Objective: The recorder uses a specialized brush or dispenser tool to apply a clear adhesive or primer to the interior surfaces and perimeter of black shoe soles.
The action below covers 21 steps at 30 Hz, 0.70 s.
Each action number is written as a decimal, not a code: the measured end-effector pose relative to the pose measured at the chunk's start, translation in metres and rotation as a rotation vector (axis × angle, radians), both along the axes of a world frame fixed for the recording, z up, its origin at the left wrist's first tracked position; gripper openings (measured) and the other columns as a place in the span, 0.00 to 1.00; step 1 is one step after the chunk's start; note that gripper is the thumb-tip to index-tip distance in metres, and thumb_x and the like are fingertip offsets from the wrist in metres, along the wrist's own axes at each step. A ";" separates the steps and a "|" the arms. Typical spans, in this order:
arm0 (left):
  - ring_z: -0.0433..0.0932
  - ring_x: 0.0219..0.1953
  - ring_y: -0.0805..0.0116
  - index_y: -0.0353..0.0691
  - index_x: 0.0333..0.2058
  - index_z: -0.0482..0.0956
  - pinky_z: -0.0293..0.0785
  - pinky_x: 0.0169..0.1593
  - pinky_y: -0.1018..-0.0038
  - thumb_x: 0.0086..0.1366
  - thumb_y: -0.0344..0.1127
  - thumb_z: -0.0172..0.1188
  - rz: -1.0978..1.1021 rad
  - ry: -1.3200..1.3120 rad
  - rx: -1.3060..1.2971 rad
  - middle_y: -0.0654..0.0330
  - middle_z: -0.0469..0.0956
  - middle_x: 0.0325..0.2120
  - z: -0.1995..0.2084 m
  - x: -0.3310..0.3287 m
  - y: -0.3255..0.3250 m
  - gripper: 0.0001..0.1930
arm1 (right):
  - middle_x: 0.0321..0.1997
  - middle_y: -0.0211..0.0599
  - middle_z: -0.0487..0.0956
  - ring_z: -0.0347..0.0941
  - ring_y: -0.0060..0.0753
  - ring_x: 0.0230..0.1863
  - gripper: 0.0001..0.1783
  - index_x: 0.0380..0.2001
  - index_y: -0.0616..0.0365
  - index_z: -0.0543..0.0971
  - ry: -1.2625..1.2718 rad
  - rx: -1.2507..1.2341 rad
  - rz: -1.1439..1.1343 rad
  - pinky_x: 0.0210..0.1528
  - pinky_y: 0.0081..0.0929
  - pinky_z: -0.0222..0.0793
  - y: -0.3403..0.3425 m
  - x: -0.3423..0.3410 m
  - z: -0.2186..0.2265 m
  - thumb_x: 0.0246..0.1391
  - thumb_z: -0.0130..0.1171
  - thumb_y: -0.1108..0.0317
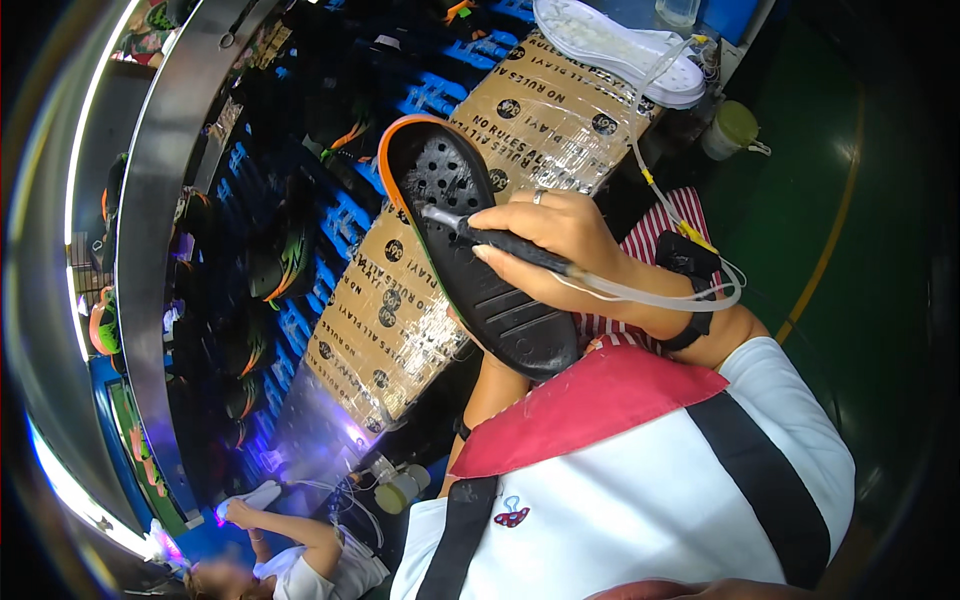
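A black shoe sole point(505, 305) with an orange rim at its far end is tilted in front of me, its inner face toward me. My right hand point(565, 235), with a ring on one finger, grips a dark-handled brush point(510, 247) fed by a clear tube point(650, 295). The brush's pale tip touches the inside of the sole near the orange edge, below a patch of round holes. Underneath the sole, my left hand point(490, 380) holds it from the near side; most of its fingers are hidden.
Printed cardboard point(400, 270) under clear film covers the bench. At the far right lie a white sole point(625, 55) and a lidded container point(732, 130). Dark shoes point(280, 265) stand on a blue-slatted conveyor to the left. Another person point(320, 550) works at lower left, near a second container point(402, 488).
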<state>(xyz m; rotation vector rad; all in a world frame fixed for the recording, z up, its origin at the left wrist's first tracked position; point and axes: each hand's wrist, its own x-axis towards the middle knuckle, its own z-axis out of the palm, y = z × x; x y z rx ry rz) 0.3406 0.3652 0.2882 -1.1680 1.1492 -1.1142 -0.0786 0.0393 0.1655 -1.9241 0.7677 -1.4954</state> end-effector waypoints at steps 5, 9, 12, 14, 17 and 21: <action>0.71 0.53 0.65 0.23 0.49 0.68 0.70 0.54 0.77 0.57 0.17 0.46 0.238 -1.106 0.699 0.50 0.72 0.49 0.014 -0.033 -0.025 0.19 | 0.21 0.36 0.74 0.71 0.39 0.24 0.11 0.31 0.57 0.78 0.126 -0.145 0.160 0.26 0.32 0.66 0.009 0.010 -0.018 0.40 0.63 0.69; 0.65 0.57 0.66 0.26 0.55 0.64 0.64 0.60 0.72 0.59 0.15 0.42 0.372 -1.007 0.394 0.53 0.65 0.56 -0.011 -0.087 -0.049 0.23 | 0.22 0.37 0.77 0.74 0.40 0.23 0.10 0.28 0.58 0.78 0.015 -0.014 0.165 0.26 0.30 0.68 0.008 0.004 -0.010 0.38 0.63 0.69; 0.67 0.54 0.60 0.32 0.57 0.61 0.65 0.58 0.67 0.62 0.28 0.41 0.223 -1.232 0.238 0.51 0.65 0.55 -0.061 -0.167 -0.116 0.23 | 0.24 0.38 0.76 0.74 0.41 0.25 0.11 0.30 0.56 0.78 0.077 -0.038 -0.009 0.28 0.31 0.68 0.006 0.000 -0.014 0.39 0.63 0.68; 0.67 0.52 0.56 0.36 0.58 0.59 0.66 0.56 0.64 0.65 0.36 0.40 -0.044 -1.622 -0.007 0.50 0.65 0.54 -0.167 -0.242 -0.213 0.23 | 0.23 0.38 0.75 0.73 0.40 0.24 0.12 0.31 0.58 0.78 0.168 -0.095 0.115 0.28 0.30 0.68 0.023 0.014 -0.006 0.39 0.63 0.71; 0.68 0.49 0.50 0.42 0.60 0.56 0.67 0.54 0.59 0.68 0.49 0.40 -0.227 -1.767 -0.093 0.48 0.66 0.53 -0.240 -0.273 -0.285 0.26 | 0.23 0.40 0.75 0.74 0.39 0.24 0.13 0.33 0.61 0.78 0.144 -0.155 0.248 0.28 0.29 0.69 0.018 0.010 -0.019 0.39 0.63 0.74; 0.69 0.47 0.44 0.51 0.59 0.59 0.66 0.53 0.52 0.65 0.53 0.44 -0.254 -1.601 -0.104 0.48 0.66 0.52 -0.218 -0.275 -0.295 0.27 | 0.26 0.42 0.78 0.76 0.40 0.25 0.12 0.34 0.63 0.79 -0.050 0.148 0.432 0.28 0.28 0.70 0.017 -0.003 -0.012 0.42 0.63 0.72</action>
